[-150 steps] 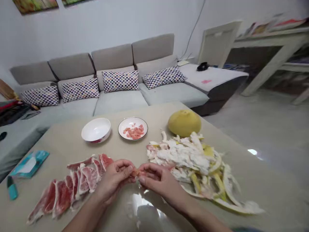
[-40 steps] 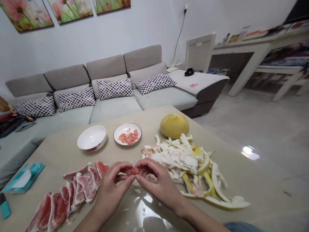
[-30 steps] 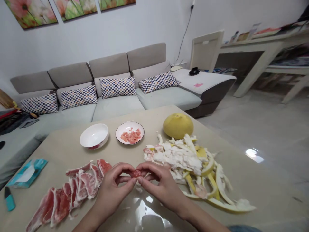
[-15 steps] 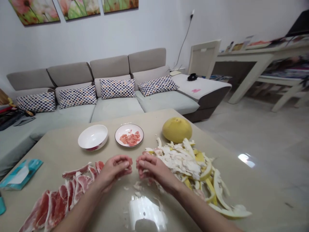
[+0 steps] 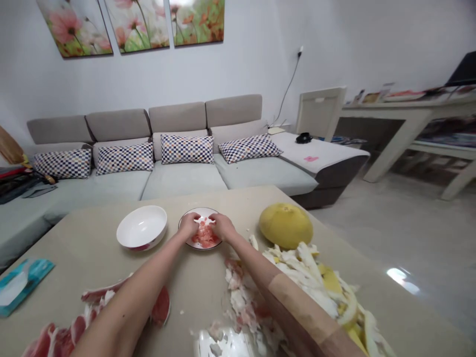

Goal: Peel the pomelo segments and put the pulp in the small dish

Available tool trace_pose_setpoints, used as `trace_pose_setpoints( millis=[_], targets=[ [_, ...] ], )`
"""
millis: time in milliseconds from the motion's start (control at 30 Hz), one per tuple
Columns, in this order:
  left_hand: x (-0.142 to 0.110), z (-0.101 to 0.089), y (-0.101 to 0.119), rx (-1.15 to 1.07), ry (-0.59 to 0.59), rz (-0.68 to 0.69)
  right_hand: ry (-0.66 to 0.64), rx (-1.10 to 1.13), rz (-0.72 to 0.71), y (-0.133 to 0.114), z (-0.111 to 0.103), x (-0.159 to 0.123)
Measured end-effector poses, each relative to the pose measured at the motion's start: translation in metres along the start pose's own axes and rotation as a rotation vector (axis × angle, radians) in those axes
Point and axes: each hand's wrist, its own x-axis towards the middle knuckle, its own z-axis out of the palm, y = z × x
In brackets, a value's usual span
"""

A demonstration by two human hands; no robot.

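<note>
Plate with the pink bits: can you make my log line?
white plate: pink pomelo pulp | left hand: over plate | right hand: over plate

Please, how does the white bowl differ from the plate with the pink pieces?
The bowl is deep and shows only white inside; the plate is shallow and holds pink fruit pieces. The left hand and right hand reach over the plate, not the bowl. Both dishes are white and round.
</note>
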Motion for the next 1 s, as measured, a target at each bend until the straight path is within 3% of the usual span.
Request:
trace_pose_setpoints(
  millis=[167,300,533,700,867,1000],
  targets=[
    [-0.022,-0.025,-0.015,0.044,-0.054,0.071,-0.034,0.008,-0.01,0.005,-0.011,-0.004],
    [-0.062,-0.052,-0.017,0.057,-0.033,0.161,-0.089,0.0,-0.054,-0.016,-0.013,-0.034],
    [-0.167,-0.088,-0.018,0.0,0.125,0.246,-0.272,0.053,-0.295,-0.092,0.041,-0.147],
    [-0.251,-0.103,-0.031,-0.083,0.348,0.196,-0.235,0.032,-0.274,-0.119,0.08,-0.195],
    [-0.313,-0.087,-0.054,-0.263,0.443,0.107,-0.136,0.015,-0.212,-0.125,0.107,-0.197],
    [-0.336,-0.049,-0.065,-0.402,0.296,-0.009,-0.104,0.072,-0.236,-0.126,0.117,-0.193]
  ],
)
